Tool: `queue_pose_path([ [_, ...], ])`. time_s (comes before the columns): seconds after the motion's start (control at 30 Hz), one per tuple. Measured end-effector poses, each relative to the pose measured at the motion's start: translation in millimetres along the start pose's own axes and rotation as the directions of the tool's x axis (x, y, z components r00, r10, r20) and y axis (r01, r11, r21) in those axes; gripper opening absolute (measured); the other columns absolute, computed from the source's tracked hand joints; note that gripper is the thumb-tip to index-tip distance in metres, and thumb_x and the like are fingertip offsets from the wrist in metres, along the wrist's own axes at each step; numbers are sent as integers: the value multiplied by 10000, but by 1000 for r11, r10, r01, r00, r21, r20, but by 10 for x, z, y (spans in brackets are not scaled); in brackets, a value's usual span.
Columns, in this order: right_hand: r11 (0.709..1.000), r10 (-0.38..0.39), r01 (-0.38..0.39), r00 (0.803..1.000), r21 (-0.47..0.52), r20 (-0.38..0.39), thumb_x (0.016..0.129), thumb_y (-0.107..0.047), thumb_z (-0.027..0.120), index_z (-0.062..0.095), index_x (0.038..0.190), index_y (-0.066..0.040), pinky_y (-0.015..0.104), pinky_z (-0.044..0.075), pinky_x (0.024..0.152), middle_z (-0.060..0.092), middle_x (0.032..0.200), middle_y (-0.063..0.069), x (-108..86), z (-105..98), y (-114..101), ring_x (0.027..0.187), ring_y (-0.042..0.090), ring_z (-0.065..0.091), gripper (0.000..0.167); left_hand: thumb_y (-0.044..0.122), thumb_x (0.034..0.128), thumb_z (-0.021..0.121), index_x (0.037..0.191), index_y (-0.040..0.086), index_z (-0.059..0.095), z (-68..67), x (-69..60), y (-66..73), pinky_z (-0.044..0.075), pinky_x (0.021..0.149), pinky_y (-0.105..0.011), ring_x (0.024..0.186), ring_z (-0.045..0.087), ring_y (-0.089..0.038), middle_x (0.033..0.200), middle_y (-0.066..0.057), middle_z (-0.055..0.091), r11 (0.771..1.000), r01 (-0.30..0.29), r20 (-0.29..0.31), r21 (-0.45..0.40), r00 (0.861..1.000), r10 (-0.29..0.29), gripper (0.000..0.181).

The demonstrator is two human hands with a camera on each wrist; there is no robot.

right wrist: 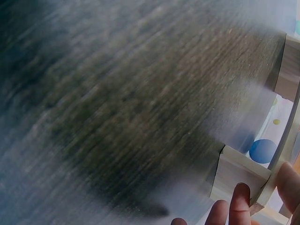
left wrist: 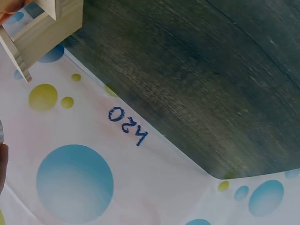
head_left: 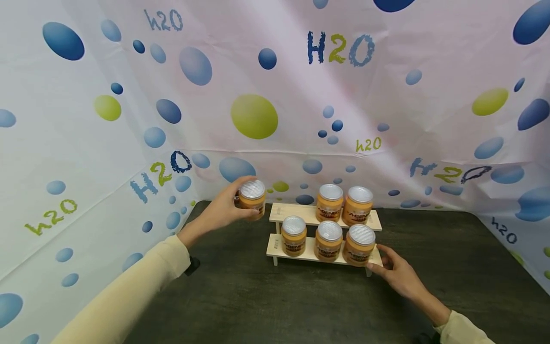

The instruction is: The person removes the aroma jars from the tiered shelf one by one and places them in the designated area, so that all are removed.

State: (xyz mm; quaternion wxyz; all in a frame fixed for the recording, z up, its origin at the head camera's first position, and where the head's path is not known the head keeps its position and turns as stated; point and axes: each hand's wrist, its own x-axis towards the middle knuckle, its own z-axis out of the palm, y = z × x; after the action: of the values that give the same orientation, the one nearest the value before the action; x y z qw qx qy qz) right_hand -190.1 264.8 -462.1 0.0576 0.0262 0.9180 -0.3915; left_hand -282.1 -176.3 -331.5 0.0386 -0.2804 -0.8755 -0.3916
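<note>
Jars (head_left: 294,242): smooth walls, glossy, plastic in appearance. Lids (head_left: 331,192): silvery, shiny, finely ridged on some; metal or plastic not distinguishable. Two-tier rack (head_left: 292,211): bare wood, grain visible, matt, smooth faces. Worktop (head_left: 206,301): streaked wood-grain surface, mostly matt, hazy sheen in right wrist view. Backdrop (head_left: 309,95): smooth printed sheet, satin gloss, lightly creased; cloth or plastic undetermined. Sleeves (head_left: 133,291): matt, soft-looking cloth.

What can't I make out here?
Head view: small lettering on shelved jars, too tiny.
Head view: left side of the held jar, behind the left hand.
Left wrist: most of that hand, past the left edge.
Right wrist: palm of the right hand, outside the frame.
</note>
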Motion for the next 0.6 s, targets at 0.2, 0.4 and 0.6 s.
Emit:
queue_pose_path([
  [0.2, 1000, -7, 7, 1000, -5, -1, 953, -396, 679, 310, 1513, 70, 323, 433, 661, 621, 1102, 195, 4, -9, 11, 872, 206, 559, 816, 173, 861, 804, 1533, 203, 355, -40, -41, -42, 552, 931, -494, 1220, 575, -336, 1406, -160, 503, 1000, 9, -19, 21, 1000, -8, 809],
  [0.4, 1000, -5, 5, 1000, -5, 1, 951, -394, 681, 312, 1510, 73, 322, 433, 670, 603, 1111, 200, 1, -14, 10, 898, 221, 555, 817, 162, 858, 805, 1533, 213, 354, -76, -92, -65, 552, 935, -507, 1242, 564, -351, 1422, -164, 491, 1000, 24, -29, 16, 999, -23, 813],
  [0.6, 1000, -6, 6, 1000, 0, 2, 951, -399, 680, 311, 1512, 72, 323, 440, 678, 604, 1130, 211, 0, -16, 1, 928, 234, 565, 820, 164, 861, 804, 1530, 209, 358, -110, -133, -97, 555, 927, -502, 1231, 573, -349, 1415, -161, 496, 1000, 29, -37, 8, 999, -29, 806],
])
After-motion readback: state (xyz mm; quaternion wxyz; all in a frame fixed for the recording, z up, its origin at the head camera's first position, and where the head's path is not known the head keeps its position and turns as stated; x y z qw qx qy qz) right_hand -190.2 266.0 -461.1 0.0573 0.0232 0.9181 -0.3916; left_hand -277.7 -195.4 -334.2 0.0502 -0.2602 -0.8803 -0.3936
